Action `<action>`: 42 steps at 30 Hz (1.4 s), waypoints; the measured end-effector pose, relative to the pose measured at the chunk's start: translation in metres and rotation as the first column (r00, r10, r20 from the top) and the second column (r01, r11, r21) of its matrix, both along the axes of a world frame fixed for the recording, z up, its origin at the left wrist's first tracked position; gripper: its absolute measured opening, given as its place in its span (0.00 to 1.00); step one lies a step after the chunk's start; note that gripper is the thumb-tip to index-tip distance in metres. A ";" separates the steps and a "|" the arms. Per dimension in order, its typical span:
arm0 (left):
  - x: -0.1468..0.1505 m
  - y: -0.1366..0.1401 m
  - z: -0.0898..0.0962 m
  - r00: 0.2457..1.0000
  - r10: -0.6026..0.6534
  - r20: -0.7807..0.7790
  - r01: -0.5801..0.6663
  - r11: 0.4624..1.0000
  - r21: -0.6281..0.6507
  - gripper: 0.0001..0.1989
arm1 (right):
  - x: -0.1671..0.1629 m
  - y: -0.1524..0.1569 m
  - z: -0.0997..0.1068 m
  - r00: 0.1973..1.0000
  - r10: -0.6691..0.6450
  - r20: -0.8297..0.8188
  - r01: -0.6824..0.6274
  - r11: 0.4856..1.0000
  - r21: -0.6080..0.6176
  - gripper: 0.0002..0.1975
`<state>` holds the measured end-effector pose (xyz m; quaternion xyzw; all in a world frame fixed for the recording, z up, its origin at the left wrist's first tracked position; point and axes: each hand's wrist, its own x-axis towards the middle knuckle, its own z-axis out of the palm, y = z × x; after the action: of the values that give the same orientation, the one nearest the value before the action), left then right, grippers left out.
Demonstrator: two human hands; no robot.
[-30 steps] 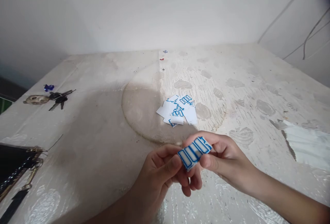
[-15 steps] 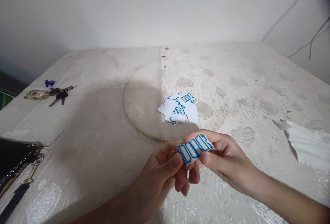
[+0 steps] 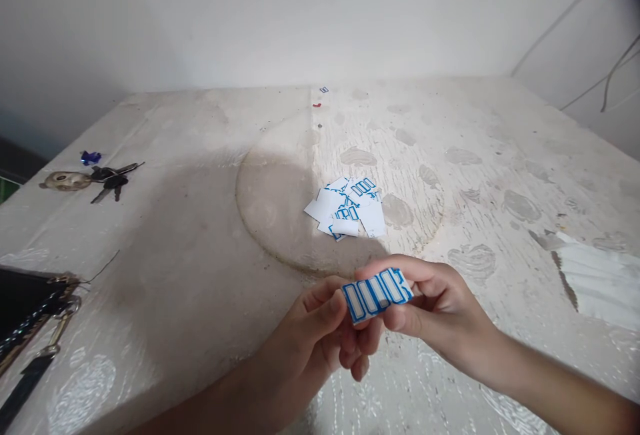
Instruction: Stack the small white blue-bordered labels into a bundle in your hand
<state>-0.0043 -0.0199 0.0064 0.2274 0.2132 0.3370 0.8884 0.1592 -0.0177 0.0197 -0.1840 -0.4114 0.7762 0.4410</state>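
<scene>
Between both hands, just above the table near its front, is a small stack of white paper pieces (image 3: 376,295) printed with blue outlined bars. My left hand (image 3: 317,328) grips its left end, thumb against the edge and the other fingers curled beneath. At the right end, my right hand (image 3: 435,298) pinches it with the thumb at the lower edge and a finger along the top. Farther back lies a loose heap of similar white and blue paper pieces (image 3: 327,207), apart from both hands. How many layers I hold cannot be made out.
A bunch of keys (image 3: 113,178) with a pale fob lies on the table (image 3: 200,241) at left, beside a shiny blue object (image 3: 91,157). A black bag (image 3: 30,308) with a strap sits at the left edge. Crumpled white paper or cloth (image 3: 600,281) is at right.
The stack is tilted a little less and has dropped slightly, with both hands still on it. The view has shifted a little. The heap on the table looks the same.
</scene>
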 end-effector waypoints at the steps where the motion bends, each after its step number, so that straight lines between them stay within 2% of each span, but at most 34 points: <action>1: 0.000 0.000 0.000 1.000 0.004 -0.009 -0.004 1.000 -0.003 0.15 | 0.000 0.000 0.001 1.000 -0.013 0.017 0.013 1.000 0.007 0.17; 4: -0.001 0.001 0.001 0.999 0.002 -0.040 -0.002 1.000 0.010 0.16 | 0.003 0.002 0.004 0.995 -0.038 0.087 0.035 0.999 0.037 0.15; 7: -0.003 0.004 0.003 0.995 -0.050 -0.088 0.055 0.997 0.057 0.20 | 0.007 0.003 0.004 0.984 -0.017 0.175 0.007 0.998 0.054 0.13; 10: -0.003 0.007 0.006 0.981 -0.072 -0.183 0.086 0.994 0.072 0.15 | 0.011 0.003 0.001 0.962 -0.006 0.274 -0.014 0.997 0.071 0.13; 13: -0.001 0.007 0.009 0.951 0.007 -0.309 0.020 0.996 0.082 0.11 | 0.012 0.002 -0.002 0.925 -0.005 0.381 -0.027 0.996 0.079 0.13; 16: 0.001 0.004 0.009 0.902 0.127 -0.412 -0.052 0.980 0.190 0.11 | 0.009 0.002 0.000 0.903 -0.026 0.428 -0.027 0.993 0.118 0.16; 18: 0.002 0.001 0.007 0.870 0.183 -0.458 -0.071 0.966 0.249 0.12 | 0.006 0.001 0.002 0.916 -0.040 0.400 -0.020 0.989 0.145 0.12; 20: 0.003 0.000 0.006 0.855 0.185 -0.484 -0.066 0.965 0.254 0.11 | 0.005 0.001 0.004 0.925 -0.040 0.377 -0.018 0.989 0.150 0.07; 22: 0.003 0.001 0.005 0.876 0.115 -0.469 -0.022 0.980 0.199 0.12 | 0.006 0.000 0.006 0.928 -0.014 0.373 -0.037 0.991 0.128 0.05; 25: 0.002 0.003 0.006 0.940 -0.106 -0.325 0.127 0.991 0.043 0.19 | 0.011 0.001 0.006 0.920 0.049 0.390 -0.087 0.993 0.081 0.05; 27: 0.001 0.003 0.007 0.948 -0.262 -0.182 0.254 0.965 -0.063 0.24 | 0.015 0.003 0.007 0.899 0.069 0.433 -0.118 0.989 0.087 0.06; 29: -0.001 0.002 0.006 0.938 -0.343 -0.055 0.336 0.935 -0.114 0.24 | 0.018 0.005 0.009 0.875 0.081 0.478 -0.150 0.983 0.108 0.07; 33: -0.003 -0.002 0.004 0.939 -0.342 0.032 0.343 0.931 -0.125 0.22 | 0.021 0.008 0.017 0.828 0.117 0.548 -0.231 0.962 0.144 0.03; 37: -0.003 -0.004 0.005 0.939 -0.344 0.011 0.342 0.929 -0.139 0.19 | 0.025 0.011 0.022 0.775 0.121 0.620 -0.294 0.938 0.184 0.04; 42: -0.002 -0.004 0.007 0.943 -0.332 -0.040 0.324 0.937 -0.130 0.17 | 0.027 0.010 0.024 0.770 0.128 0.625 -0.343 0.909 0.237 0.05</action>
<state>-0.0060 -0.0243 0.0131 0.2154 0.2197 0.1634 0.9374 0.1867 -0.0080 0.0433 -0.2862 -0.6754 0.6459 0.2115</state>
